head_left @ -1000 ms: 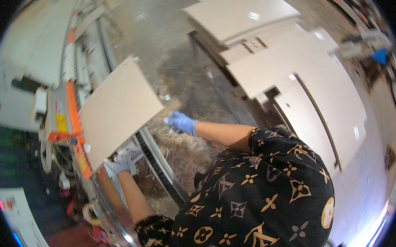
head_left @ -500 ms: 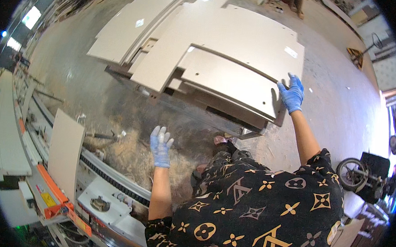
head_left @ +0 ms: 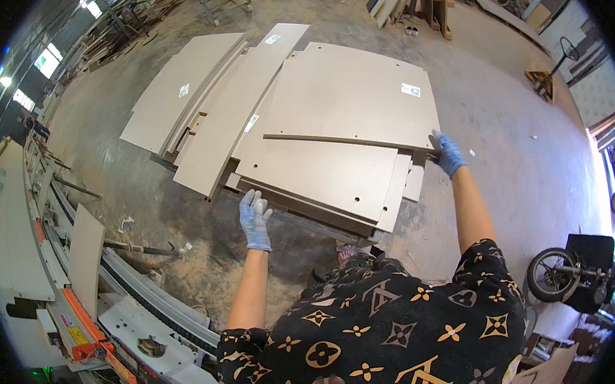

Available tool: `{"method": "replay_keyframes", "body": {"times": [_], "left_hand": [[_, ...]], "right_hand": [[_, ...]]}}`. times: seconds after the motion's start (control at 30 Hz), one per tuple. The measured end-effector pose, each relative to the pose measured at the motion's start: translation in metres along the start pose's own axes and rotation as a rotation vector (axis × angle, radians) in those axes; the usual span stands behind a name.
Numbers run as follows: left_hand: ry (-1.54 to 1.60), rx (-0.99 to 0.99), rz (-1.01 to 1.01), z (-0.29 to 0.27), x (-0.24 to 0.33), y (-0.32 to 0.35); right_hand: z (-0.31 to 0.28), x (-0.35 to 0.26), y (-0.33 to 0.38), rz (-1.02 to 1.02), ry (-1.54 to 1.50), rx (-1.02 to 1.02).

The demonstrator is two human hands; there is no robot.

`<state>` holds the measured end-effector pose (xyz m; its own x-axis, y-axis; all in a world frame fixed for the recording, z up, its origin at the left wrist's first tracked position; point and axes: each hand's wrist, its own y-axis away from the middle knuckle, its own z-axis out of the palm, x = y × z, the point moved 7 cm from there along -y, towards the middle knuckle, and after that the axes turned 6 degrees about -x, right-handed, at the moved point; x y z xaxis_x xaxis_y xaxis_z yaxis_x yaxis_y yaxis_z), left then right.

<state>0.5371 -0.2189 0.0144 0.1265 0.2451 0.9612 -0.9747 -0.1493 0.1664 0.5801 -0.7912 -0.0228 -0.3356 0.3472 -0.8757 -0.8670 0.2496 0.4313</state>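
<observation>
- Workshop, bare concrete floor (head_left: pixel 507 192) around a low stack of beige panels mid-frame.
- Right hand (head_left: pixel 450 156), blue glove, right of centre: fingers at the lower right corner of the large panel (head_left: pixel 353 95); can't tell if closed on it.
- Left hand (head_left: pixel 255 220), blue-and-white glove, just below centre: fingers loosely bent, holding nothing, near the stack's front edge.
- Large panel upper centre, white label near its right end, overlapping the lower panel (head_left: pixel 309 174), which has dark holes.
- Narrow panel (head_left: pixel 238 116) slants left of it; left panel (head_left: pixel 179 83) beyond, upper left.
- Machine (head_left: pixel 170 325) with orange strip, lower left; thin board (head_left: pixel 85 258) there.
- Wheel (head_left: pixel 551 275), right edge.
</observation>
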Motion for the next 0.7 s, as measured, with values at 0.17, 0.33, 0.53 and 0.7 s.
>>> {"method": "replay_keyframes", "body": {"times": [0.17, 0.33, 0.53, 0.7], "left_hand": [[0.037, -0.019, 0.005, 0.038, -0.001, 0.006], [0.227, -0.138, -0.256, 0.076, -0.033, 0.042], [0.429, -0.304, -0.492, 0.118, -0.072, 0.075], [0.198, -0.170, -0.300, 0.067, -0.058, 0.105]], "right_hand": [[0.038, 0.016, 0.061, -0.035, 0.080, -0.145], [0.036, 0.047, 0.196, 0.037, -0.060, -0.380], [0.010, 0.046, 0.256, 0.127, 0.223, -0.533], [0.030, 0.047, 0.247, 0.158, 0.321, -0.629]]}}
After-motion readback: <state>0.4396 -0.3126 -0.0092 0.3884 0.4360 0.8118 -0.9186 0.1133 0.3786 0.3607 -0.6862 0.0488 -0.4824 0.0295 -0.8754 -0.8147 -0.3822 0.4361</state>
